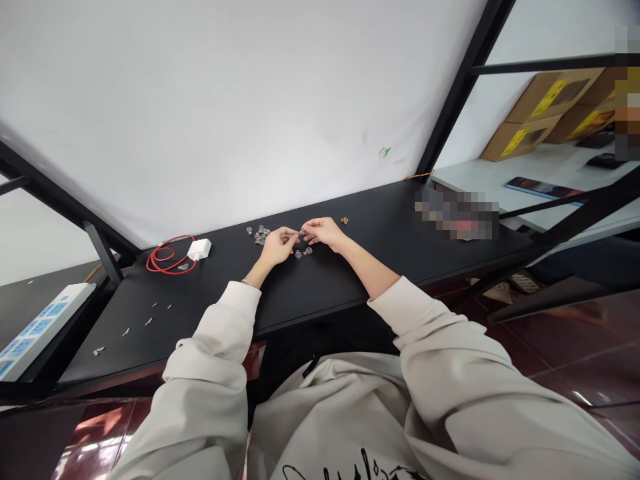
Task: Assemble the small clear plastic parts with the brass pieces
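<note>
Over the middle of the black table, my left hand and my right hand meet fingertip to fingertip. Both are closed in a pinch around one tiny clear piece, largely hidden by the fingers. Just below them lie two small clear rounded pieces that look like miniature glass bottles. A cluster of similar clear pieces with brownish ends rests beside and behind my left hand. Several small brown pieces sit in a little group beyond my right hand.
At the left are a white power adapter and a coiled red cable. Small metallic-looking bits lie near the left front. A white power strip, black frame posts and cardboard boxes flank the table.
</note>
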The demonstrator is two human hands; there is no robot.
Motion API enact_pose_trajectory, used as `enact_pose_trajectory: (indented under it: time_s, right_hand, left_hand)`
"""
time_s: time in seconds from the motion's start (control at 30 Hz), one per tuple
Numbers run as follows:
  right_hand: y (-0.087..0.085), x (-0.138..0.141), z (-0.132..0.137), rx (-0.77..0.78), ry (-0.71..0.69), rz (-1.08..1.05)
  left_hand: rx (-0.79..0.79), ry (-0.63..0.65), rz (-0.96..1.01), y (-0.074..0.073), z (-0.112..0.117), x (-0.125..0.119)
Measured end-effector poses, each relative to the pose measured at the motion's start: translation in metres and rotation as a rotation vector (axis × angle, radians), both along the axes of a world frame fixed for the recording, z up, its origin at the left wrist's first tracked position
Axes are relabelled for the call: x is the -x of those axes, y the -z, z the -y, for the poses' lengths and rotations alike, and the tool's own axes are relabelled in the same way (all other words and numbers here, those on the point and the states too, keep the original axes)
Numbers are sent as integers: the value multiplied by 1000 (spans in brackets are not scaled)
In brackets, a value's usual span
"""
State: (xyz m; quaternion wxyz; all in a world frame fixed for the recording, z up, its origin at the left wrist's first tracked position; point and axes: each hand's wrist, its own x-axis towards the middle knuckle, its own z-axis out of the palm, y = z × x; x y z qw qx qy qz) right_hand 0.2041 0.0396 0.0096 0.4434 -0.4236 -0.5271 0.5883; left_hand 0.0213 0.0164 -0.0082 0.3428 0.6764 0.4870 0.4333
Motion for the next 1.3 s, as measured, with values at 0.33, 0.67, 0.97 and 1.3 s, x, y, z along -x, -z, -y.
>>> enact_pose_trajectory:
  time_s: [0.33,0.67,0.97,1.3]
  right_hand:
    - [-6,-1,3,101,-38,-48]
    - [-9,-1,5,134,-75,-73]
    - [-9,-2,5,152,-102,-99]
    - [0,4,3,-76,-101,-35]
  left_hand:
    - [8,37,69,4,-5,3]
    - [7,27,95,1,-2,2]
    - [-2,56,124,4,-6,4]
    - [37,44,148,4,-6,4]
